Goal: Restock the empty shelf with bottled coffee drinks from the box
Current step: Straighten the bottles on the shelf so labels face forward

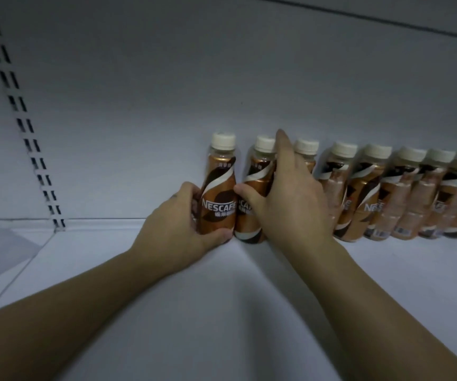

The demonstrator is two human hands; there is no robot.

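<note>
A row of several brown coffee bottles with cream caps stands against the back wall of the white shelf (221, 298). My left hand (177, 224) wraps around the leftmost bottle (219, 204), which stands upright on the shelf. My right hand (290, 193) grips the second bottle (254, 188) from its right side, thumb across the label and index finger up beside the cap. That hand partly hides the third bottle (305, 149). More bottles (403, 196) continue to the right edge of the view. The box is not in view.
The shelf's back panel (166, 92) rises behind the bottles. A slotted upright rail (26, 127) runs down the left side. A clear plastic divider (2, 251) lies on the shelf at far left.
</note>
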